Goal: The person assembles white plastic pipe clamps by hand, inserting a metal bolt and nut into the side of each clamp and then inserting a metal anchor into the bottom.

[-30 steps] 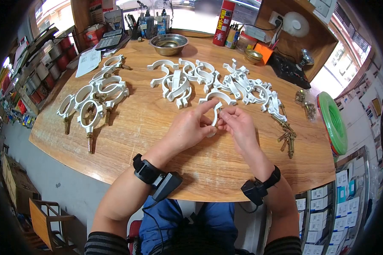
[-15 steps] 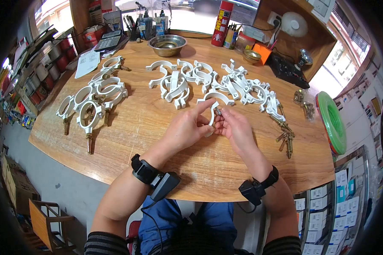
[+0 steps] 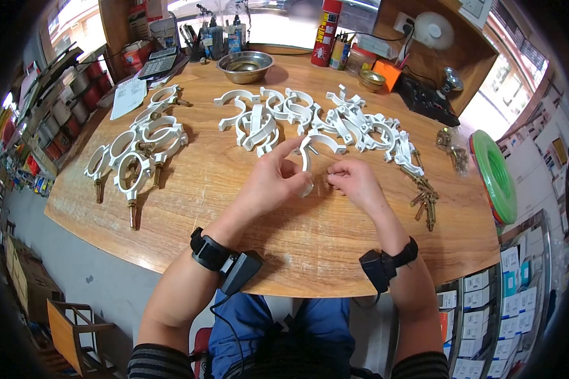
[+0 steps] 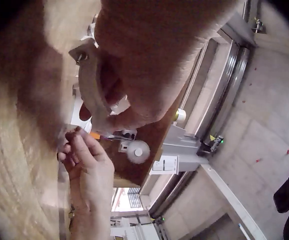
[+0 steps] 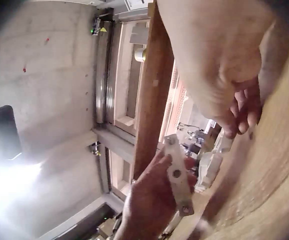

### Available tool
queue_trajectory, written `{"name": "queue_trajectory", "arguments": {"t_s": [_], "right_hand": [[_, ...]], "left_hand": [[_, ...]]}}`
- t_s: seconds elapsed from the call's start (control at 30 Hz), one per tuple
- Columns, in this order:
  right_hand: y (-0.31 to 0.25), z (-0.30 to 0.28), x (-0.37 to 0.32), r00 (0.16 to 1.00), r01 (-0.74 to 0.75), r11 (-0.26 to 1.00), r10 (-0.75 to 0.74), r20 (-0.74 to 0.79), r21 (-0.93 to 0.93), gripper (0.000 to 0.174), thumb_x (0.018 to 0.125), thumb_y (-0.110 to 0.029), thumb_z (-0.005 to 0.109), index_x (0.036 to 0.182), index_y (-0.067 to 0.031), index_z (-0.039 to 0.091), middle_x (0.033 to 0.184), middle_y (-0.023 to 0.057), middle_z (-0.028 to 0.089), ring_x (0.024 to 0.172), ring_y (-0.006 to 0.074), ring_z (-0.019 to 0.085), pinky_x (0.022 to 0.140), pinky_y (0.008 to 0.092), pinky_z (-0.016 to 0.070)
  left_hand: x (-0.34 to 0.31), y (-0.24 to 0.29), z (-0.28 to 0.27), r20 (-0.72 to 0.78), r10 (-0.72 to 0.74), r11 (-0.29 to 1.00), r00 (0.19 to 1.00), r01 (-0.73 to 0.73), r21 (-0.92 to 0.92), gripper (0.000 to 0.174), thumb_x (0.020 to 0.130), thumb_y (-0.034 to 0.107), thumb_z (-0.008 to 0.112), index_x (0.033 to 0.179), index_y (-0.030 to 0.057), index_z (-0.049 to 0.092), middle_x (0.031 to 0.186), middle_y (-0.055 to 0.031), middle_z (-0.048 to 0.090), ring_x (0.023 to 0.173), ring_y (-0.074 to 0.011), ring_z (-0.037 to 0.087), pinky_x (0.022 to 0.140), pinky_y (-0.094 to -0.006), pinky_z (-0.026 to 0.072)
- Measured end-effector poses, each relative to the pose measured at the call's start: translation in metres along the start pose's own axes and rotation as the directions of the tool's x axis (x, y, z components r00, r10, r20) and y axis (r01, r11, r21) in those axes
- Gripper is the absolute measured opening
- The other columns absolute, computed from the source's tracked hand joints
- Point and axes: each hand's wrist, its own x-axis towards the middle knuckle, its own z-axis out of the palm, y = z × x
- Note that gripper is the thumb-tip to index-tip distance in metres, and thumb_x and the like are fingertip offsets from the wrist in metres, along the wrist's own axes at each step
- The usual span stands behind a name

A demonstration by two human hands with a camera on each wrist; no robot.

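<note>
My left hand holds a white half pipe clamp upright above the table, index finger at its upper end and thumb at its lower end. A small metal screw sticks out of the clamp's upper ear, toward the right. In the right wrist view, holes show along the outer face of this clamp. My right hand hovers to the right, apart from the clamp, with its fingers curled and the thumb close to the index fingertip. I cannot tell whether something small is between those fingertips.
Several loose white clamp halves lie across the table's middle. Assembled clamps with brass bolts are grouped at left. Loose brass bolts lie at right, near small bags and green coiled hose. A metal bowl stands behind.
The right hand has let go of the screw and drawn away to the right. The left hand has moved slightly left and up with the clamp, and the screw now stays in its ear.
</note>
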Motion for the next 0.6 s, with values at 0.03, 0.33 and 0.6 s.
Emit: {"name": "queue_trajectory", "arguments": {"t_s": [0.03, 0.33, 0.6], "right_hand": [[0.007, -0.001, 0.003, 0.998, 0.055, 0.992, -0.058, -0.024, -0.112, 0.016, 0.074, -0.005, 0.061, 0.085, 0.0057, 0.058, 0.07, 0.006, 0.059, 0.059, 0.0103, 0.054, 0.053, 0.0219, 0.044], [-0.005, -0.005, -0.001, 0.988, 0.022, 0.937, -0.075, -0.139, -0.349, 0.023, 0.072, -0.012, 0.064, 0.089, 0.0015, 0.06, 0.067, 0.004, 0.058, 0.061, 0.011, 0.053, 0.054, 0.0236, 0.0429], [-0.051, 0.004, -0.024, 0.98, 0.193, 0.896, -0.198, -0.029, 0.4, 0.027, 0.081, -0.008, 0.057, 0.106, 0.0012, 0.052, 0.085, 0.0025, 0.054, 0.066, 0.0051, 0.051, 0.055, 0.0178, 0.0437]], "left_hand": [[0.0, 0.003, 0.0, 0.003, -0.004, 0.997, 1.0, 0.004, -0.072, 0.055, 0.075, 0.005, 0.058, 0.124, 0.001, 0.035, 0.066, -0.0045, 0.059, 0.06, -0.0075, 0.054, 0.056, -0.0221, 0.0426], [0.0, 0.008, -0.003, 0.002, -0.02, 0.935, 1.0, 0.02, -0.353, 0.045, 0.08, 0.011, 0.056, 0.119, -0.0013, 0.039, 0.065, -0.0023, 0.057, 0.057, -0.0062, 0.053, 0.049, -0.0182, 0.0378], [-0.002, 0.015, -0.003, 0.054, -0.065, 0.929, 0.996, 0.08, -0.36, 0.032, 0.085, 0.017, 0.051, 0.114, 0.0022, 0.047, 0.074, -0.0016, 0.056, 0.061, -0.0077, 0.054, 0.05, -0.0182, 0.0421]]}}
